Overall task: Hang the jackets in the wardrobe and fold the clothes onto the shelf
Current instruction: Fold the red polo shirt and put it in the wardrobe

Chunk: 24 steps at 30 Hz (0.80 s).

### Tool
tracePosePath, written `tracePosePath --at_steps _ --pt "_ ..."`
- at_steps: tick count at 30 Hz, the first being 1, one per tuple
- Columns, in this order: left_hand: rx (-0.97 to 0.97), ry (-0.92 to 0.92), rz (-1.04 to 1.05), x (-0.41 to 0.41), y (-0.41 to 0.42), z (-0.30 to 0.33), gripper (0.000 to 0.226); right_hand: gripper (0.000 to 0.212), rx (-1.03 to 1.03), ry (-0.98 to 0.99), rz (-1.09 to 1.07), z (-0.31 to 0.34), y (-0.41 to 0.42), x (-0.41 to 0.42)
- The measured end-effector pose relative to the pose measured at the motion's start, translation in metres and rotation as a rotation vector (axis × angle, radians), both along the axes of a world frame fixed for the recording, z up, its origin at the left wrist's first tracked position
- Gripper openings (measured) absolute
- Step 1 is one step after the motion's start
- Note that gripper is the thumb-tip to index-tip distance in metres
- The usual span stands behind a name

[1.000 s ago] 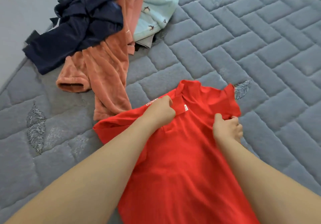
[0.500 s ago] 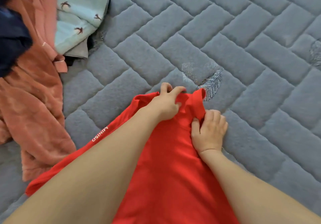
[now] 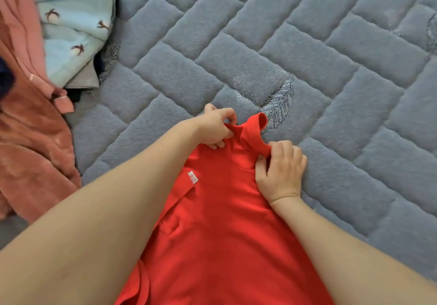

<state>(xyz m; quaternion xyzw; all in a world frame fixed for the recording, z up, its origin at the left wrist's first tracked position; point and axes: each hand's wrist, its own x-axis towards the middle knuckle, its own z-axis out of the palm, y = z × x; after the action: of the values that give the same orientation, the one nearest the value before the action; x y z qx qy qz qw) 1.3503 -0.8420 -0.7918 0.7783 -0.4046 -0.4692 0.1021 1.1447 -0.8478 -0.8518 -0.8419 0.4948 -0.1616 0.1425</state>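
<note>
Head view, red shirt: spread on the grey quilted mattress, running from its middle toward the near edge.
Left hand: fingers pinching the cloth at the shirt's far end.
Right hand: thumb and fingers curled round the bunched sleeve.
Risk, fold: uneven pulls could skew or crease it.
Risk, pile: the salmon fleece garment and pale blue cloth at the left edge could snag a sweeping sleeve.

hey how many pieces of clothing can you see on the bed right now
4, maybe more hidden: red shirt pinched by both hands, orange fleece at left, light blue printed piece top left, and a navy scrap at the left edge.
</note>
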Motion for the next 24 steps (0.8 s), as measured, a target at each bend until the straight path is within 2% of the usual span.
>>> tracePosePath --at_steps 2,5,10,13,15,16,18,21,24 --pt "-0.036 -0.029 0.031 -0.005 0.004 -0.002 0.02 0.03 -0.02 -0.024 -0.005 -0.002 -0.001 0.0" --pt "-0.158 -0.172 0.051 -0.019 0.021 -0.003 0.018 0.026 -0.002 -0.058 -0.004 0.004 0.001 0.001" --pt "-0.585 -0.106 0.334 -0.041 0.087 0.01 0.019 0.021 -0.007 -0.199 0.095 0.045 0.024 0.001" --pt "-0.623 -0.29 0.504 -0.033 0.144 0.022 0.025 0.036 -0.024 -0.209 0.437 0.069 0.072 0.0" --pt "-0.507 -0.465 0.489 -0.038 0.185 0.027 0.031 0.06 0.084 -0.021 0.688 0.073 0.102 -0.019" --pt "-0.455 -0.529 0.472 -0.048 0.205 0.03 0.039 0.069 0.119 0.082 0.737 0.074 0.111 -0.034" --pt "-0.432 -0.625 0.398 -0.083 0.235 0.035 0.051 0.077 0.15 0.195 0.658 0.073 0.12 -0.068" --pt "-0.349 -0.66 0.254 -0.151 0.27 0.038 0.052 0.088 0.242 0.364 0.341 0.073 0.119 -0.123" --pt "-0.151 -0.445 0.151 -0.219 0.296 0.031 0.04 0.088 0.397 0.514 0.073 0.077 0.113 -0.179"
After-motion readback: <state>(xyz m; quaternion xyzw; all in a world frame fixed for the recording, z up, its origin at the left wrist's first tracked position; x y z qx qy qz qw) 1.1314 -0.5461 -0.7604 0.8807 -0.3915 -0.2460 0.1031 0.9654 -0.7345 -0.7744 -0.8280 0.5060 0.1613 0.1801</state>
